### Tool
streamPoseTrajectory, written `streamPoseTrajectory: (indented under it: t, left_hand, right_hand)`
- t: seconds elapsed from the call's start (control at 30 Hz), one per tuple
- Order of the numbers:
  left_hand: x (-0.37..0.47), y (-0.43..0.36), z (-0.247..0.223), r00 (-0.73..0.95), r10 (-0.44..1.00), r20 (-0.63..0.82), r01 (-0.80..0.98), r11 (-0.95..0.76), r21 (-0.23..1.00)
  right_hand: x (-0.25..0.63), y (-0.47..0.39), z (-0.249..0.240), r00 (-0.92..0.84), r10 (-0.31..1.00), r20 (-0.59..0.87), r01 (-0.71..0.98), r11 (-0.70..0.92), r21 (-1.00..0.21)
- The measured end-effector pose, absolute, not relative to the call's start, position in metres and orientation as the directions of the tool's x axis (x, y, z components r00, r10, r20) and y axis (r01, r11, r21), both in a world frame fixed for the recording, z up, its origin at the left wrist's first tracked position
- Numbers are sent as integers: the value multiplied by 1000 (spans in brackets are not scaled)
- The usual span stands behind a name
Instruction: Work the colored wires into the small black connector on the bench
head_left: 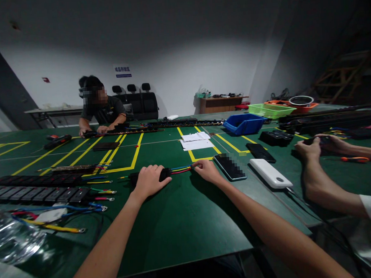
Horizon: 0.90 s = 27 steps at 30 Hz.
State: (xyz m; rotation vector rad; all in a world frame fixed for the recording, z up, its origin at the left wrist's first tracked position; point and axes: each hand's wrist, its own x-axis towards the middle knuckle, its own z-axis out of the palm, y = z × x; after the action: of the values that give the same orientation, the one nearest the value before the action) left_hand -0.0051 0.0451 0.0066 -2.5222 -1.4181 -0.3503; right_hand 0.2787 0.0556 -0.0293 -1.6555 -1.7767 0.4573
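My left hand (149,181) lies over a black block-shaped part (166,173), fingers on its far side and thumb at its right end. Blue, yellow and red wires (180,169) run out of the block to the right. At their far end my right hand (206,171) is closed in a pinch between thumb and forefinger. The wire tips are mostly hidden by those fingers. A short yellow-green wire (123,177) sticks out to the left of the block. Right of my right hand lies a phone (230,167).
Long black segmented strips (34,193) with lugged cables lie at left, near clear plastic (14,237). White papers (196,141), a blue bin (244,124), a white power bank (270,173) and a black box (276,137) are rightward. One co-worker's hands (311,148) work at right; another person sits opposite.
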Motion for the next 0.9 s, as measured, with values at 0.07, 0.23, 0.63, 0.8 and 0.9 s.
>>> streamPoseTrajectory:
  t: [0.07, 0.23, 0.63, 0.8, 0.9]
  left_hand:
    - [-5, 45, 7, 502, 807, 311, 860, -505, -78]
    - [-4, 44, 8, 495, 809, 317, 866, -491, -100]
    - [-4, 44, 9, 491, 817, 303, 868, -487, -94]
    - [-4, 44, 9, 494, 816, 301, 866, -494, -80]
    - [-4, 44, 9, 490, 819, 299, 867, -493, -68]
  right_hand:
    - [278, 54, -28, 14, 977, 211, 763, 126, -634]
    - [279, 52, -26, 58, 980, 189, 814, 63, -577]
    - [280, 55, -29, 0, 972, 233, 771, 148, -619]
    - [281, 54, -28, -12, 973, 231, 772, 156, -617]
    - [281, 54, -28, -22, 976, 216, 789, 149, -596]
